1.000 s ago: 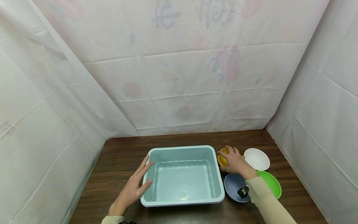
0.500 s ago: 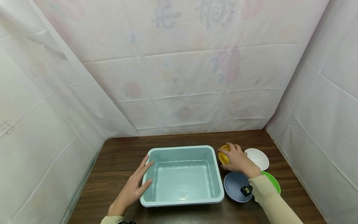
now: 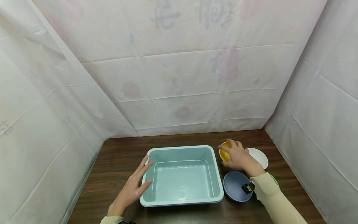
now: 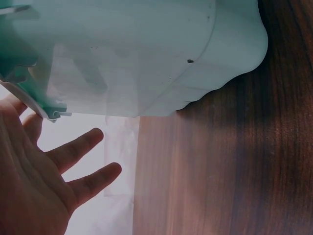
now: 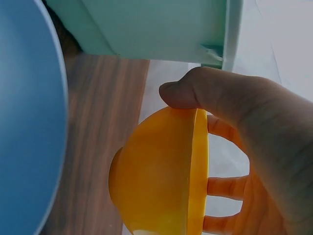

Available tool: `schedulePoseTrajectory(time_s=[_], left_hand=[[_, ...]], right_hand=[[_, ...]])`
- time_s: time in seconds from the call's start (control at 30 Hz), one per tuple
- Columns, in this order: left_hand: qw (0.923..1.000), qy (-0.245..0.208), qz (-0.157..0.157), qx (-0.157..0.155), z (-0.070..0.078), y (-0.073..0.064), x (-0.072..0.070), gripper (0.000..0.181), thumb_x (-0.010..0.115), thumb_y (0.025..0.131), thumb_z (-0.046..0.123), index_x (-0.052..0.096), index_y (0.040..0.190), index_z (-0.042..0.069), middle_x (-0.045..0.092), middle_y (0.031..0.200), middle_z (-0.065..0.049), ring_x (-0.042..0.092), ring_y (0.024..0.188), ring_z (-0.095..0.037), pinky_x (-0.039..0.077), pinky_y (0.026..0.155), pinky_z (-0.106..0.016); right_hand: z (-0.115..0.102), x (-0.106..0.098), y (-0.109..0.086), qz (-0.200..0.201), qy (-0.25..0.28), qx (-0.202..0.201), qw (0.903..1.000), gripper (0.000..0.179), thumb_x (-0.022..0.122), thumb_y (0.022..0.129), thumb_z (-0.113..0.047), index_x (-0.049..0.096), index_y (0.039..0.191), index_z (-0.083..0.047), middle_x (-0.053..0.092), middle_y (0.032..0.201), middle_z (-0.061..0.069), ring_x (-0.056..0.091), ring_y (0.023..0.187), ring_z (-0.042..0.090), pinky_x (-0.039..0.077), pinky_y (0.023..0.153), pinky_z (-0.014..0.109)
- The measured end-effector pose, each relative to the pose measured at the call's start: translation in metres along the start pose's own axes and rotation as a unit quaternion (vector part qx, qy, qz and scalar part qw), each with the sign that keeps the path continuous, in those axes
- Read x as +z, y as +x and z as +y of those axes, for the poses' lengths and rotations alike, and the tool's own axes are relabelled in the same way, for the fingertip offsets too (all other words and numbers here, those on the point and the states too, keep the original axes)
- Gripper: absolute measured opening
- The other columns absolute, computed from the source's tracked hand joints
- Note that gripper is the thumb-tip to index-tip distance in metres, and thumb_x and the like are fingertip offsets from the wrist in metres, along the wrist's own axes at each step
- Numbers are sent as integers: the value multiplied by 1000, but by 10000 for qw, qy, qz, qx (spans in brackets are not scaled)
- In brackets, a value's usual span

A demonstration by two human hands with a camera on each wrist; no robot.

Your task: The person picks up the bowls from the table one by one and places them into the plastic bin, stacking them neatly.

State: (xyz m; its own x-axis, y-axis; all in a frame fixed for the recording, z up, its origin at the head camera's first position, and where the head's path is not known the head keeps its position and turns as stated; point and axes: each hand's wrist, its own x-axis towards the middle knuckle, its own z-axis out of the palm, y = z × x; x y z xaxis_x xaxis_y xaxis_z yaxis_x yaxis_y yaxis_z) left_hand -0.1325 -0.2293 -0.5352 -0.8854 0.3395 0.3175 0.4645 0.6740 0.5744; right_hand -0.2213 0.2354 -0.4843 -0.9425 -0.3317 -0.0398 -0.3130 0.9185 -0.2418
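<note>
Partly behind right hand (image 3: 240,159), yellow bowl (image 3: 224,155).

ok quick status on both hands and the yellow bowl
Right hand grips yellow bowl at its rim. Left hand at tub's left rim. Blue bowl nearby, no obstacle seen.

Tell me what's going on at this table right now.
A person's right hand grips a yellow bowl at its rim, right of a pale blue-green tub. Their left hand touches the tub's left rim. Nearby are a blue bowl, a white bowl and a mostly hidden green bowl.
</note>
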Motion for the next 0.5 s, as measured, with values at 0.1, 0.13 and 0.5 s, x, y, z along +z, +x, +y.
schedulePoseTrajectory(time_s=[0.1, 0.13, 0.5], left_hand=[[10000, 7, -68, -42, 0, 0, -1, 65, 66, 100, 18, 39, 160, 17, 18, 173, -6, 31, 155, -22, 44, 109, -60], [10000, 11, -83, -51, 0, 0, -1, 65, 66, 100, 19, 39, 160, 17, 17, 173, -6, 30, 155, -21, 43, 109, -59], [10000, 8, -99, 0, -2, 0, 0, 66, 66, 100, 18, 38, 160, 18, 17, 173, -7, 30, 155, -19, 44, 110, -55]], right_hand=[[-2, -4, 0, 75, -29, -64, 9999, 66, 79, 83, -38, 57, 145, -29, 34, 157, 25, 38, 136, 57, 44, 86, 80], [-3, -6, 0, 100, -40, -83, 9999, 66, 79, 84, -38, 57, 145, -29, 34, 157, 25, 37, 136, 57, 43, 87, 80], [-12, -21, 2, 299, -192, -165, 9992, 65, 77, 85, -40, 57, 146, -30, 34, 158, 25, 37, 135, 57, 47, 80, 71]])
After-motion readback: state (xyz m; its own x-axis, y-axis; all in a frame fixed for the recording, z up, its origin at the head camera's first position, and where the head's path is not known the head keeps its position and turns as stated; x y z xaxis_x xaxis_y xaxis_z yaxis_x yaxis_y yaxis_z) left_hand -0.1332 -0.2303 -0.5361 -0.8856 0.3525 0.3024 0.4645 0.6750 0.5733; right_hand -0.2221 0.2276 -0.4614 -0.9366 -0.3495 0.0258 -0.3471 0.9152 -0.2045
